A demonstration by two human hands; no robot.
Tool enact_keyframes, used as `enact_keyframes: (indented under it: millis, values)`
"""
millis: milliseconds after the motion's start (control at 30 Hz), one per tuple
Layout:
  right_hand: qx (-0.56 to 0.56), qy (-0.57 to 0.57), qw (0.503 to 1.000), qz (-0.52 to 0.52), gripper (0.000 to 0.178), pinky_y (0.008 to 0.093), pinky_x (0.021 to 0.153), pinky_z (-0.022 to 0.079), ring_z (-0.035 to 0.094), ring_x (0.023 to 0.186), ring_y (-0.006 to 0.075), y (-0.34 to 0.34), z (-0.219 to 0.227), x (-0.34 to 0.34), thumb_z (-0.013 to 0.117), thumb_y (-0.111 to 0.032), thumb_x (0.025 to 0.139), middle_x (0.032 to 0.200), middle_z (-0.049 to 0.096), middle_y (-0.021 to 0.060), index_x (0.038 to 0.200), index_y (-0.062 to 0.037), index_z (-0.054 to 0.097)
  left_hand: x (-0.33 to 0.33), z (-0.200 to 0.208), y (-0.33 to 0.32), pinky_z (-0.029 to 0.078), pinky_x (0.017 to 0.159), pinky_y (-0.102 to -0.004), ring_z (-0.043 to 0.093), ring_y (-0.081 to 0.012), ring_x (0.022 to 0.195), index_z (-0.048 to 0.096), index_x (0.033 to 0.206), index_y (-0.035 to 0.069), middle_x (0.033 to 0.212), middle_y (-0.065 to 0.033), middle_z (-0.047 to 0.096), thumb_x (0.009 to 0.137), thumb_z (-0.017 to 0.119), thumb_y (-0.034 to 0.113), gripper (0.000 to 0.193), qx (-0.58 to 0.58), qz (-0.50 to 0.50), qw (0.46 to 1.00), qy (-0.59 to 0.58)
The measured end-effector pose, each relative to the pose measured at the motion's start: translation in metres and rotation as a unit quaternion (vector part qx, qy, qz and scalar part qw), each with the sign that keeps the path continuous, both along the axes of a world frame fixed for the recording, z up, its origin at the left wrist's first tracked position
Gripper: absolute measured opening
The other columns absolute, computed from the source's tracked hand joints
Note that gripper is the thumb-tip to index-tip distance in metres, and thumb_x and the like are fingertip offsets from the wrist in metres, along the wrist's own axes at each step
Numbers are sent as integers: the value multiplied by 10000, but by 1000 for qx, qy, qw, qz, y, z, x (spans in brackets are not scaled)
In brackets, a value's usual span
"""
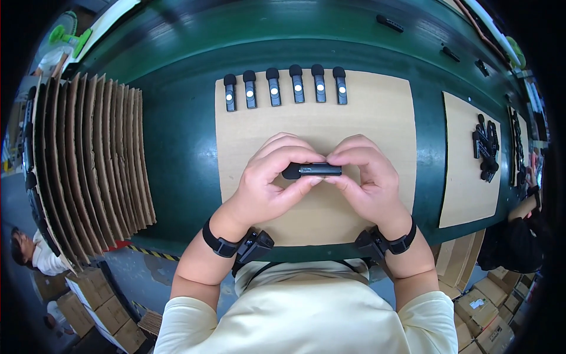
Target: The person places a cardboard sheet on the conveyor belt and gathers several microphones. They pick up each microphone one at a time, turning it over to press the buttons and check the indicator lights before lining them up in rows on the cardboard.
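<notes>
Both my hands pinch one small black clip-on wireless microphone above a cardboard sheet. It lies sideways, its foam tip to the left and its narrow side up. My left hand grips it with thumb and forefinger near the middle. At its right end, the thumb and forefinger of my right hand close on it. Beyond my hands, several like microphones stand in a row at the sheet's far edge, foam tips pointing away, each with a white round spot on its body.
Stacked corrugated cardboard sheets rise at the left of the green table. To the right, another cardboard sheet bears a heap of black microphones. A few black pieces lie at the far side. A co-worker's arm shows far right.
</notes>
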State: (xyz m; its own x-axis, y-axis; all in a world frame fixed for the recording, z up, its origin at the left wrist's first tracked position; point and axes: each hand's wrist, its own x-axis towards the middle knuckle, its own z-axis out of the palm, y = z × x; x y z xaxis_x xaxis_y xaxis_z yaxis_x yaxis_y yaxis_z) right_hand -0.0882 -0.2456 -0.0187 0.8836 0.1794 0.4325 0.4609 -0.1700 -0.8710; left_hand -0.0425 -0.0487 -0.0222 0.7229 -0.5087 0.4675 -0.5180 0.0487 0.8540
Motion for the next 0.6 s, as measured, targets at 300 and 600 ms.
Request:
enact_keyframes:
  millis: [300, 600]
  values:
    - [-2, -4, 1000, 6, 253, 308, 845, 475, 575, 937, 212, 2, 3, 0, 731, 11, 766, 1033, 570, 123, 992, -10, 620, -2, 0, -4, 467, 777, -358, 581, -260, 862, 631, 966, 29, 964, -101, 616, 694, 722, -26, 292, 22, 1, 1000, 23]
    - [-38, -28, 999, -16, 241, 310, 811, 491, 601, 928, 214, 2, 7, 3, 712, 21, 778, 1014, 613, 123, 998, -17, 622, -1, -7, -6, 468, 825, -361, 578, -270, 917, 623, 977, 44, 979, -98, 610, 687, 742, -9, 318, 41, 24, 998, 49]
